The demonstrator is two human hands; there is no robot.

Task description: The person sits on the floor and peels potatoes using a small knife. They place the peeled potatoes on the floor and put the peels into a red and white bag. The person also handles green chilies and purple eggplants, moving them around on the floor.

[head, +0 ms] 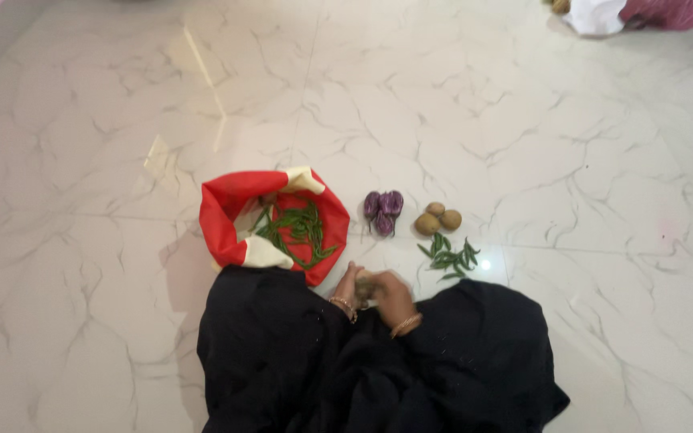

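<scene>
Brown, rounded lump (363,286), looks like a potato, sits between both hands just above the lap, low centre of the head view. Left hand (347,286) cups it from the left side, right hand (393,297) covers it from the right and top; fingers of both curl around it, pressed against its surface. Exact pinch points are too small to tell.

Handling judgement: firm, fairly dense for its size, dry matt skin, so low slip risk. Not fragile, tolerates a solid squeeze. Best hold is across the widest part, fingers wrapped around, as the hands seem to do now.

Bangles (345,305) sit on both wrists, black sleeves below.

Just beyond the hands on the marble floor (523,144): loose pile of green chillies (449,258), light, thin, would bend or snap. Past those, three more potatoes (438,219) touching each other, and a cluster of small purple aubergines (383,212) just beside them, smooth and glossy, likely slicker.

Left of that, an open red and cream cloth bag (230,220) holds green beans (298,228); soft, collapses when lifted.
</scene>
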